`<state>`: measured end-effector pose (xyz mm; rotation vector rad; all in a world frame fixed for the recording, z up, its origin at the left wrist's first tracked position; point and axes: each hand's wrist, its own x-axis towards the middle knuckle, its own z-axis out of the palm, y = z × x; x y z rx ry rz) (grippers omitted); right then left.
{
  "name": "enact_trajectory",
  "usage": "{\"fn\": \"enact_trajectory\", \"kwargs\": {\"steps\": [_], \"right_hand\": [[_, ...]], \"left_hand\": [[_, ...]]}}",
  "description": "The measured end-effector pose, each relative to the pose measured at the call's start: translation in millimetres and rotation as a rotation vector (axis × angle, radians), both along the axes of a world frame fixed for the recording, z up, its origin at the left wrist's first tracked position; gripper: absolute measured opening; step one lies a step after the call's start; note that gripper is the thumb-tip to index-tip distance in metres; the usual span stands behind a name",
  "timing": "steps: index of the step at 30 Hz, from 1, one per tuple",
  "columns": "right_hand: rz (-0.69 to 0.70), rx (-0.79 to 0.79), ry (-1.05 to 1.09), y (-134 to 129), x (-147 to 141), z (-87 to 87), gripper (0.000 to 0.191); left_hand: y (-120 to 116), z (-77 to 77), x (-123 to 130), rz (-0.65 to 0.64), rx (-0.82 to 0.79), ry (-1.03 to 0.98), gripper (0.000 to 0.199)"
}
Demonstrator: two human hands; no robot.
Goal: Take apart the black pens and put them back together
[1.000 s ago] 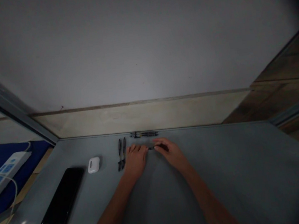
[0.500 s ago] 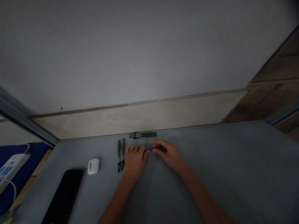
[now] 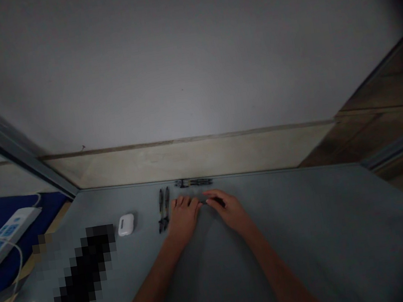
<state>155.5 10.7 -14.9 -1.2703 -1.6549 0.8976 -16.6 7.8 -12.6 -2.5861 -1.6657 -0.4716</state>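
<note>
Near the back of the grey table (image 3: 312,235), my left hand (image 3: 184,218) and my right hand (image 3: 229,208) face each other with a small gap. A thin dark pen-like piece (image 3: 203,202) spans that gap, pinched by the fingertips of both hands; its ends are hidden by the fingers. Two dark pens (image 3: 163,209) lie side by side just left of my left hand. Several more dark pens (image 3: 193,182) lie crosswise beyond my hands, along the table's back edge.
A white earbud case (image 3: 126,225) sits left of the pens. Further left lies a black phone (image 3: 84,277), pixelated, with a cable. A white power strip (image 3: 6,238) rests on blue cloth. The wall (image 3: 195,157) rises behind the table.
My hands have shifted only very slightly, both still at the dark piece. The pens and the case have stayed in place.
</note>
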Motion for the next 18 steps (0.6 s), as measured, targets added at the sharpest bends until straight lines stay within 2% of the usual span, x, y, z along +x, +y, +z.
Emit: {"fn": "enact_trajectory", "kwargs": {"steps": [5, 9, 18], "right_hand": [[0.058, 0.048, 0.003, 0.0, 2.9, 3.4, 0.027], [0.089, 0.018, 0.019, -1.0, 2.2, 5.0, 0.027], [-0.047, -0.037, 0.023, 1.3, 6.3, 3.1, 0.027]], "left_hand": [[-0.8, 1.5, -1.0, -0.005, -0.012, -0.004, 0.025], [-1.6, 2.8, -1.1, -0.024, -0.013, 0.005, 0.025], [0.3, 1.0, -1.6, -0.020, -0.009, -0.057, 0.029]]}}
